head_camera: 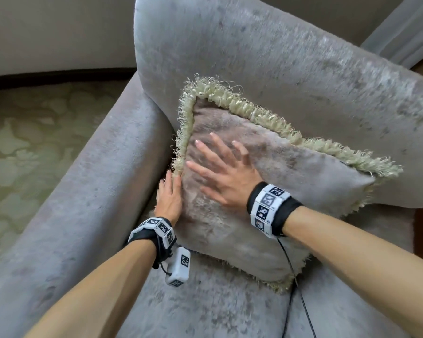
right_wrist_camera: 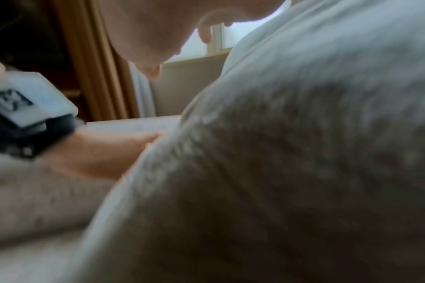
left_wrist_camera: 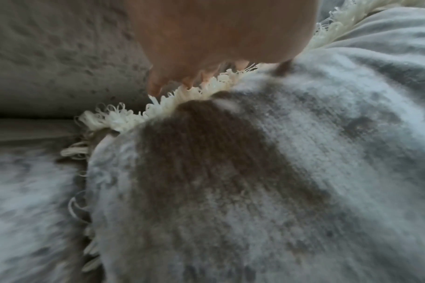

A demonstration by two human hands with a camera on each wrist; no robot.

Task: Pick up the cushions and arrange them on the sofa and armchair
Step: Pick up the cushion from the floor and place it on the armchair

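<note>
Hands, two: right hand (head_camera: 226, 176) flat, fingers spread, on one fringed cushion (head_camera: 266, 206); left hand (head_camera: 169, 198) straight-fingered against its left edge. Armchair (head_camera: 230, 308), one, holds the cushion.

The head camera is looking steeply down from above. Both wrist cameras are sitting very close, facing along the grey velvet fringed cushion (head_camera: 266, 191), which all three views are sharing.

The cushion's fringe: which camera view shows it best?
The head view: the fringe runs along the cushion's top and left edges. The left wrist view shows a short stretch near the left hand; the right wrist view shows none.
</note>
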